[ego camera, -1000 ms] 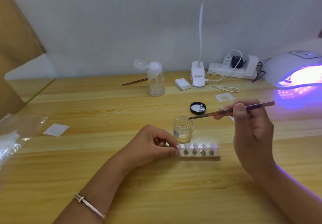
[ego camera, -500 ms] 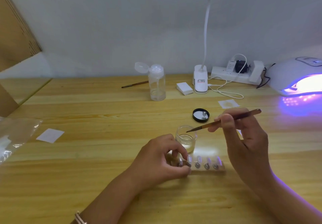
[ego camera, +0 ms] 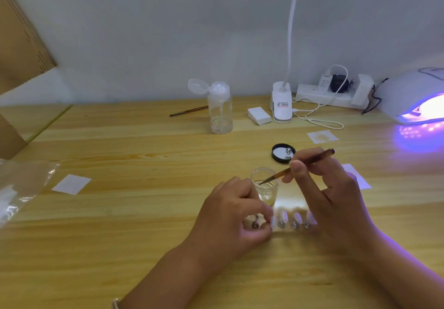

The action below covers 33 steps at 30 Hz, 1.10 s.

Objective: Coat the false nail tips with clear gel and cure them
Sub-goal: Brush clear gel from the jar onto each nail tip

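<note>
Head view: we see glass jar (ego camera: pixel 264 188) mid-desk (ego camera: pixel 144 212), clear gel low inside, brush (ego camera: pixel 310 162) tip in its mouth. Right hand (ego camera: pixel 336 203) fingers pinch brush. Left hand (ego camera: pixel 230 217) fingers curl round metal peg (ego camera: pixel 254 224) at 9 o'clock end of nail tips (ego camera: pixel 290 218), 6 o'clock of jar. Pump bottle (ego camera: pixel 219 109) at 11 o'clock, nearly empty. Lamp base (ego camera: pixel 282 104) label unreadable.

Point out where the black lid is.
In the head view, the black lid lies on the table right of centre, just behind the small glass jar and left of the brush held by the right hand.
</note>
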Available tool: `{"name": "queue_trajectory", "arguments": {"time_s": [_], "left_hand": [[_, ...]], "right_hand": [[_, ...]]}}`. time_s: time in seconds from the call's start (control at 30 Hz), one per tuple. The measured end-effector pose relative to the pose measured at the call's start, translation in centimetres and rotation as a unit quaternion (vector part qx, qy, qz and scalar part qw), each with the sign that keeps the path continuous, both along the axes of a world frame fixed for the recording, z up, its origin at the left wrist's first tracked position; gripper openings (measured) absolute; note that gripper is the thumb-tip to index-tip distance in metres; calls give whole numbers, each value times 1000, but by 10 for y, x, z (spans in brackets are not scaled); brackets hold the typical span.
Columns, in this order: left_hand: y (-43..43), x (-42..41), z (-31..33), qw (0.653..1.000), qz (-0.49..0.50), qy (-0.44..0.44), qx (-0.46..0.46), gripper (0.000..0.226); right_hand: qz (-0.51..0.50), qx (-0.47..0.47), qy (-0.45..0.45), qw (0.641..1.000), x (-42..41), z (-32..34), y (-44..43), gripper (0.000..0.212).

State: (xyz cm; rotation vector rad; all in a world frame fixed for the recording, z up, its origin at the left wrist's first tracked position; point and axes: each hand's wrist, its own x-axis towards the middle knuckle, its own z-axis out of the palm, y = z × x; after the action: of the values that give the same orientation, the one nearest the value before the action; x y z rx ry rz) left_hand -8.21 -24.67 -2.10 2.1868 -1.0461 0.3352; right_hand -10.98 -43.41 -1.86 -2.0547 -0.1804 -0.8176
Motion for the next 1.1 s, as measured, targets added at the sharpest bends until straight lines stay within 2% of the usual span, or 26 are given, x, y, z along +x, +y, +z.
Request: {"name": "queue_trajectory", "arguments": {"time_s": [0.13, 0.23, 0.43, 0.57, 0.63, 0.7, 0.9, 1.1], "left_hand": [[-1, 1, -3, 993, -8, -120, 5, 6], [-1, -1, -2, 990, -3, -134, -41, 4], [6, 1, 6, 988, 53, -26, -145, 13], [9, 0, 10, 967, 94, 86, -219, 10], [9, 1, 10, 956, 107, 123, -245, 4], [9, 4, 9, 946, 108, 149, -266, 8], [6, 13, 3, 930, 108, 227, -269, 24], [6, 18, 0, 924, 97, 257, -268, 20]], "right_hand": [[-6, -12, 17, 1000, -1, 1, 1, 13], [-4, -9, 26, 1000, -1, 1, 0, 14], [-10, 24, -9, 1000, -1, 1, -1, 13], [-18, 74, -34, 997, -3, 2, -6, 14], [-22, 94, -44, 994, -5, 3, -7, 15], [-25, 104, -48, 993, -7, 3, -9, 16], [-39, 121, -52, 990, -10, 3, -11, 18], [-48, 126, -66, 989, -12, 6, -15, 20]]}}
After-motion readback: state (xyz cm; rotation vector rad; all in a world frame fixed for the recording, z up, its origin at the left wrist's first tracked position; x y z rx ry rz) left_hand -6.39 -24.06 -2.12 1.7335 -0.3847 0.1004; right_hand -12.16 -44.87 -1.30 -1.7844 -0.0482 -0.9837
